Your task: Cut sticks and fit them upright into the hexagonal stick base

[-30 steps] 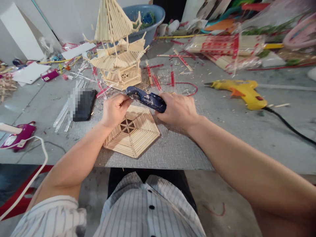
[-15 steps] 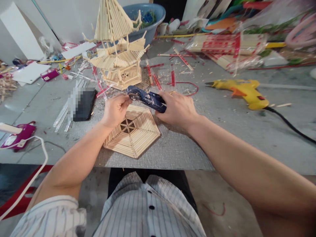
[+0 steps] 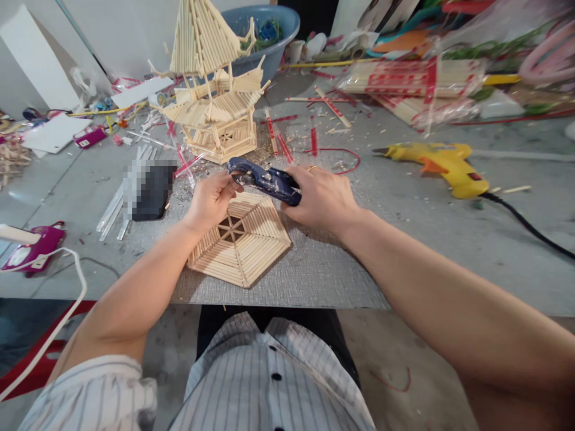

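Note:
My right hand is wrapped round the handle of a dark blue hand cutter with a curved, worn head. At the cutter's head, the fingers of my left hand are pinched together; what lies between them is too small and hidden to make out. Below both hands a hexagonal panel of thin wooden sticks lies flat on the table, with a spoked opening near its centre. My left hand and wrist cover its upper left part. Behind the cutter stands a tiered pagoda model of the same pale sticks.
On the right lies a yellow hot glue gun with a black cord. A dark phone and clear glue sticks are on the left. Bagged chopsticks, red wrappers and a blue basin sit at the back.
Almost nothing differs. The cutter's head and both hands have shifted very slightly; the panel, pagoda model and glue gun stay in place.

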`<state>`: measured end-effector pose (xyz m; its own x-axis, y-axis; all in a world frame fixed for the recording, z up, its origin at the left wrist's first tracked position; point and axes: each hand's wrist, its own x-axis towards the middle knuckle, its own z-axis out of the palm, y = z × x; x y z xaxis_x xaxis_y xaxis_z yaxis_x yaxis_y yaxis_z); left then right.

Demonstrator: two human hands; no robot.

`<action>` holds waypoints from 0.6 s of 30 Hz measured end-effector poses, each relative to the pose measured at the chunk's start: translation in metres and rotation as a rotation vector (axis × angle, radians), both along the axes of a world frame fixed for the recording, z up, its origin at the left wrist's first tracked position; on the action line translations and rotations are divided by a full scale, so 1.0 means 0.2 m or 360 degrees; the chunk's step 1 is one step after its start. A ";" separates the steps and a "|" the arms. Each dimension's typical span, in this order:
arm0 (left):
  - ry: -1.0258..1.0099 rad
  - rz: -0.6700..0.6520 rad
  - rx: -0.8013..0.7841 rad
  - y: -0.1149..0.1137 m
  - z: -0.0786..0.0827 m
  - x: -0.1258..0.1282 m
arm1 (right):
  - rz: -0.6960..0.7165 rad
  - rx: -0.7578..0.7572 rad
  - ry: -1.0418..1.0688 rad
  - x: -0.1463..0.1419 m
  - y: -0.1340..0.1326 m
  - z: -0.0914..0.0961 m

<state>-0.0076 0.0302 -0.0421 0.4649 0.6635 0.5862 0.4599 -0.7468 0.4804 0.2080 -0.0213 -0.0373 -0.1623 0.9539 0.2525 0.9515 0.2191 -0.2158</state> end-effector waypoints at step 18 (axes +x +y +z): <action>-0.0043 -0.0030 -0.0014 0.01 -0.01 -0.01 | -0.0046 -0.0057 -0.0085 0.00 0.00 0.01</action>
<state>-0.0086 0.0322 -0.0444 0.4617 0.6597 0.5930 0.4325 -0.7510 0.4989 0.2071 -0.0208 -0.0363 -0.1467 0.9667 0.2098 0.9678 0.1841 -0.1715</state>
